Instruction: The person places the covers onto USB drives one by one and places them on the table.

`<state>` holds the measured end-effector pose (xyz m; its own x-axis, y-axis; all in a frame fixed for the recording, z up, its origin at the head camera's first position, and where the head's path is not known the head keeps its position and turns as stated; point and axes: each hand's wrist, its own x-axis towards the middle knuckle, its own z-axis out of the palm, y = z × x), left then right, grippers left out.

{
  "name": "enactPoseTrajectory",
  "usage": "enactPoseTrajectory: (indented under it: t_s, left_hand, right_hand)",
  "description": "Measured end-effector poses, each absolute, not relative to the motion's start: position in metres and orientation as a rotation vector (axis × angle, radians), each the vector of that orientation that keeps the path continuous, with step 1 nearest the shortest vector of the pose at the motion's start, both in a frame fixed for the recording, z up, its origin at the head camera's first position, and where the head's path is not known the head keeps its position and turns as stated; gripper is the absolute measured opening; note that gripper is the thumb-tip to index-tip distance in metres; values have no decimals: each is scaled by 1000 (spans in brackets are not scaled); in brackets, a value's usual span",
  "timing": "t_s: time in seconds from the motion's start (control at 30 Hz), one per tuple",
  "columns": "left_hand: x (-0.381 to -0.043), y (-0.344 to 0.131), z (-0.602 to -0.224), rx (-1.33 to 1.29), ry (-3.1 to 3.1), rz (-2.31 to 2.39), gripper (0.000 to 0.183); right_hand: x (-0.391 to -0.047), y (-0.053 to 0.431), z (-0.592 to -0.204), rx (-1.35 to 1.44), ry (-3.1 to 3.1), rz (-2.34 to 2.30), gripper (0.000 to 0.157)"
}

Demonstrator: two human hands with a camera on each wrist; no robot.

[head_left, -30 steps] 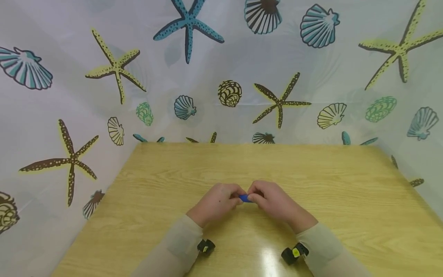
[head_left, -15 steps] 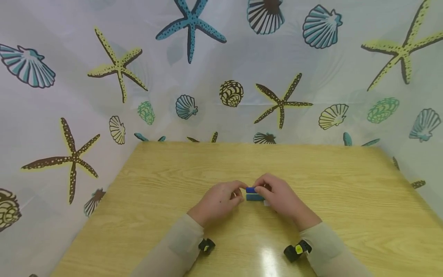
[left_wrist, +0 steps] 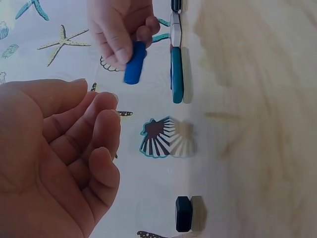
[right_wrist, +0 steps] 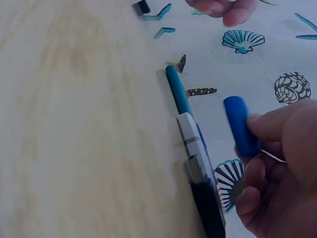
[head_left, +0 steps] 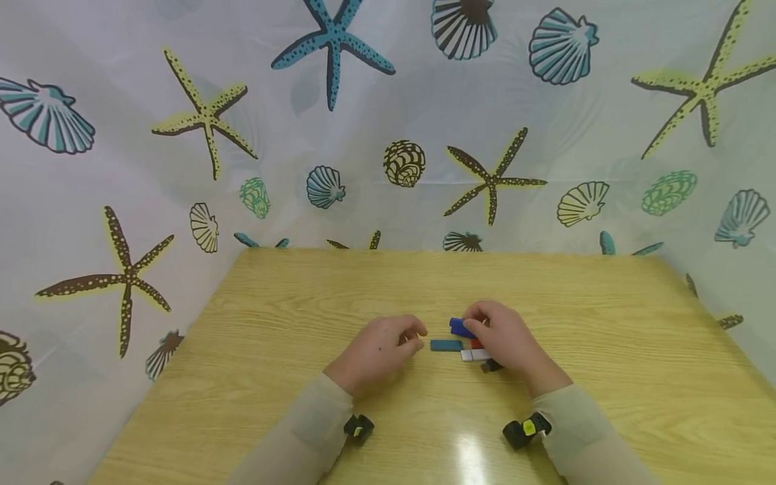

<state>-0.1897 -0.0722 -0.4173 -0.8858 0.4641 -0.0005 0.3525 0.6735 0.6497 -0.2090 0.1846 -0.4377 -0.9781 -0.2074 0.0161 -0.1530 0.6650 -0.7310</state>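
My right hand (head_left: pixel 503 337) pinches a small blue oblong stick (right_wrist: pixel 241 126) between thumb and fingers, raised above the table. It looks like a USB stick; no connector shows. Below and nearer lie a teal stick (head_left: pixel 446 345), a white stick with a grey line across it (head_left: pixel 475 355), a bit of red (head_left: pixel 477 343) and a black USB stick (head_left: pixel 492 366) with a metal end. Another blue piece (right_wrist: pixel 200 134) peeks out behind the white one. My left hand (head_left: pixel 382 350), left of the teal stick, holds nothing, its fingers loosely bent.
A small dark block (left_wrist: pixel 184 214) stands on the wood-grain table (head_left: pixel 291 296), toward the left side; my left hand hides it in the head view. A curtain (head_left: pixel 364 141) printed with shells and starfish hangs around the back and sides.
Both hands were at the blue stick; my left hand has let go of it. My right hand has carried it right and slightly farther off, uncovering the teal, white, red and black things.
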Motion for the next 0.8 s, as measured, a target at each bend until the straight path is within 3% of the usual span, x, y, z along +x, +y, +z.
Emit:
enactPoseTrajectory:
  t_s: [0.8]
  left_hand:
    - [-192, -78, -419, 683, 2737, 1013, 21]
  right_hand:
    - [-212, 183, -443, -351, 3040, -813, 17]
